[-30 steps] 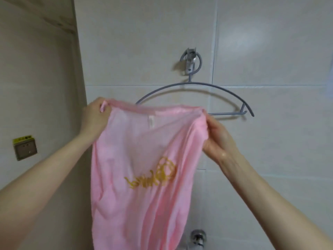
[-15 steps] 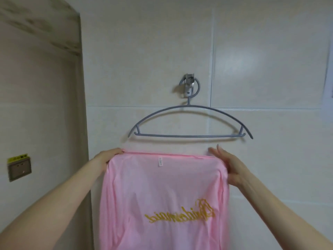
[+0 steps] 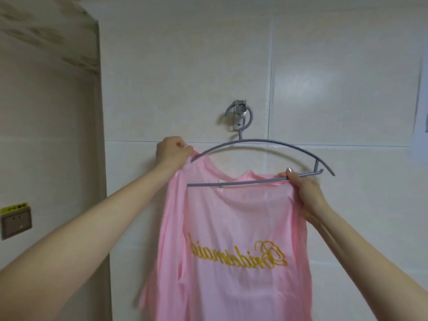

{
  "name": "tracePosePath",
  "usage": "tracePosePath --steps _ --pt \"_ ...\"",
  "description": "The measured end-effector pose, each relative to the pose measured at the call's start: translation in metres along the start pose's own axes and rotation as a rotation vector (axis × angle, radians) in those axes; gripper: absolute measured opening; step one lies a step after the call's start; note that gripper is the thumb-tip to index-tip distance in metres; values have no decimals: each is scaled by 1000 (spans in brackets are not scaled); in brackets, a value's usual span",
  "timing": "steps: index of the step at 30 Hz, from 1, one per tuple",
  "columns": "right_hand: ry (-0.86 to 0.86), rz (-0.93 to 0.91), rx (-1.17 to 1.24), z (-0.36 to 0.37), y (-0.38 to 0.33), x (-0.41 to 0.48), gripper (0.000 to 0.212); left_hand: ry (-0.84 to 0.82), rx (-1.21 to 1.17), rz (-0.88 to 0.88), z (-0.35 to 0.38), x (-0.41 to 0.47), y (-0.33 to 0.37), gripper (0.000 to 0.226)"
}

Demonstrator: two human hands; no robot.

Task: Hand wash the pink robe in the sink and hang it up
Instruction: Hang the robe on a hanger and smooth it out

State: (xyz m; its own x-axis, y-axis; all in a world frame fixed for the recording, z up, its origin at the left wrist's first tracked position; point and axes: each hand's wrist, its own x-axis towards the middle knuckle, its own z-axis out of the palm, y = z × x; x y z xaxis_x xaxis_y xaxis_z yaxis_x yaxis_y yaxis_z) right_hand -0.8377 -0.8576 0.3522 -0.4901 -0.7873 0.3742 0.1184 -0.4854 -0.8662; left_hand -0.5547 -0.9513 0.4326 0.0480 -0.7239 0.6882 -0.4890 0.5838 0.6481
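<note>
1. Wall [image 3: 324, 89]: one tiled wall faces you. It carries everything below.
2. Robe [image 3: 243, 216]: one pink robe with gold lettering that reads mirrored. Half a second ago you held it spread wholly below the hanger. It is now raised. Its left shoulder is drawn over the hanger's left arm, its collar lies at the lower bar, and the rest hangs down in front of the wall.
3. Hanger [image 3: 266, 141]: one grey hanger. It hung level before and now tilts, right end higher. The right arm is bare, so treat the hanging step as about half done.
4. Hands: two.
   - Your left hand [image 3: 171, 156] is clenched on the robe's left shoulder at the hanger's left end.
   - Your right hand [image 3: 305, 191] pinches the robe's upper edge together with the lower bar, thumb on top.
5. Hook [image 3: 239, 115]: one metal wall hook holds the hanger's loop. Expect the hanger to swing while you seat the right shoulder.
6. Socket [image 3: 16, 222]: one, low on the left wall, well apart from the robe.
</note>
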Motion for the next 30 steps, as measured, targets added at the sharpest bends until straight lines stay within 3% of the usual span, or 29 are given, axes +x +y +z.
tracePosePath --steps 2,5,6,7,9,11,13,15,19,21,24,26,28,30 --pt "-20 -11 -20 -6 -1 -2 23 -202 16 79 11 -18 10 13" --pt "-68 -25 -66 -17 -13 -6 25 -651 -32 141 10 -33 -4 28" --pt "-87 -23 -65 -19 -17 -7 24 -710 -10 178 4 -33 -11 35" --pt "-102 -19 -63 -21 -20 -6 22 -674 76 257 -1 -32 -19 39" --pt "-130 -6 -67 -21 -23 -5 20 -402 260 449 -5 -23 -38 39" --pt "-163 17 -63 -20 -21 -4 20 -254 167 447 -4 -22 -48 41" --pt "-205 33 -52 -19 -19 -5 21 -402 -87 223 1 -31 -51 21" --pt "-262 28 -86 -26 -20 -7 34 -540 -272 85 11 -37 -59 19" --pt "-379 50 -204 -67 -24 -5 62 -466 -458 44 16 -31 -68 14" --pt "-347 36 -378 -78 -24 -4 62 -419 -417 71 15 -28 -64 4" --pt "-241 -32 -581 -78 -28 5 43 -331 -330 155 14 -23 -60 24" --pt "-277 -81 -660 -76 -35 11 30 -298 -266 196 6 -16 -62 26" --pt "-332 -97 -757 -76 -39 16 34 -303 -172 271 -3 -9 -64 11" --pt "-359 -49 -810 -77 -37 18 25 -298 -60 375 -10 -4 -64 11"
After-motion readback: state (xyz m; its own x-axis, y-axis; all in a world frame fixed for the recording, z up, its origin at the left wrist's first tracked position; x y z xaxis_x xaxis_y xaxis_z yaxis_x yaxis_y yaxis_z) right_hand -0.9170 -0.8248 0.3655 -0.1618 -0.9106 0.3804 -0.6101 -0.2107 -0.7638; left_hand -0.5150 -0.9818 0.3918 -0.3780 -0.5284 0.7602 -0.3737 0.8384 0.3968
